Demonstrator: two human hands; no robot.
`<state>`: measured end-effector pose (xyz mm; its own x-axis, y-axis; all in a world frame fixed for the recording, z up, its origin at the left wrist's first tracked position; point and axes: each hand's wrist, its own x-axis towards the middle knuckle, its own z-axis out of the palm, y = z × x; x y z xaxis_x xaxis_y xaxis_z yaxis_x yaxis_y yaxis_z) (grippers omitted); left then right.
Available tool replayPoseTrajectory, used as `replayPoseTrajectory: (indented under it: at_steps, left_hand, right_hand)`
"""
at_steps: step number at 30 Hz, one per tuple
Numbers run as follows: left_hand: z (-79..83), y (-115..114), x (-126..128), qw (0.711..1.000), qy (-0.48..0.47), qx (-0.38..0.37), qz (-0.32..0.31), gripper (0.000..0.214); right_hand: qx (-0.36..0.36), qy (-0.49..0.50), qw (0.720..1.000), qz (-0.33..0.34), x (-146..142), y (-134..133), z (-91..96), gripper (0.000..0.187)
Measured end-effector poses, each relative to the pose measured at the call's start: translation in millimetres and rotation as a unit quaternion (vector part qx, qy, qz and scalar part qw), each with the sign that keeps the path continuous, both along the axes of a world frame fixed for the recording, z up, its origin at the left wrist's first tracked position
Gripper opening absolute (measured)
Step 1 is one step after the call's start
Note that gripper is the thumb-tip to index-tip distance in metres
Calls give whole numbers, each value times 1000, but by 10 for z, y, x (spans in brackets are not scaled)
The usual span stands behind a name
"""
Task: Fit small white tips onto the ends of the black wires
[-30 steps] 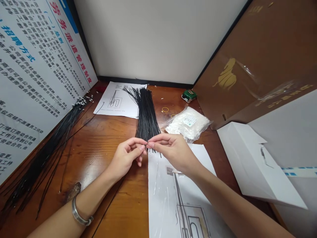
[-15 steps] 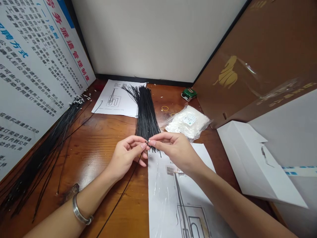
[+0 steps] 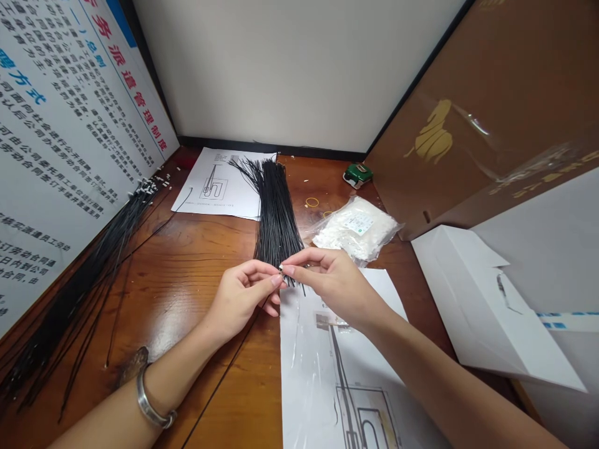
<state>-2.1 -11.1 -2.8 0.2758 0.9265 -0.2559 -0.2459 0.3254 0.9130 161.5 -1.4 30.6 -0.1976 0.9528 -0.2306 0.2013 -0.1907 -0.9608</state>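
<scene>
My left hand (image 3: 248, 287) pinches a thin black wire (image 3: 219, 381) close to its end; the wire trails down to the lower edge of the view. Facing it, my right hand (image 3: 327, 277) holds a tiny white connector (image 3: 281, 267) between thumb and forefinger, right at the wire's end. Whether the connector is seated on the wire is hidden by the fingertips. Just behind both hands lies a thick bundle of black wires (image 3: 276, 212). A clear bag of small white parts (image 3: 356, 229) rests beyond my right hand.
At left, a second bundle of black wires (image 3: 88, 274) has white ends. Printed drawings (image 3: 309, 374) lie under my right arm and at the back (image 3: 187, 199). A green tape measure (image 3: 357, 175), a rubber band (image 3: 312, 202), a white folded box (image 3: 491, 312) and a brown carton (image 3: 491, 112) stand around.
Both hands stay together at the wire's end. The left fingers have shifted slightly to the right, closer to the right fingertips. The rest looks the same apart from a small camera shift.
</scene>
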Motion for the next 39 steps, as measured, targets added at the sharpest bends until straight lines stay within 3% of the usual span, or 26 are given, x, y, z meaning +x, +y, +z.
replayPoseTrajectory:
  at_steps: [20,39]
  left_hand:
    - [5,-13,-7,998,46,39,-17,20]
    - [42,-12,0,997,66,30,-1,19]
  right_hand:
    - [-2,16,999,49,70,27,11,7]
    - [22,-67,997,17,44,17,-16,11]
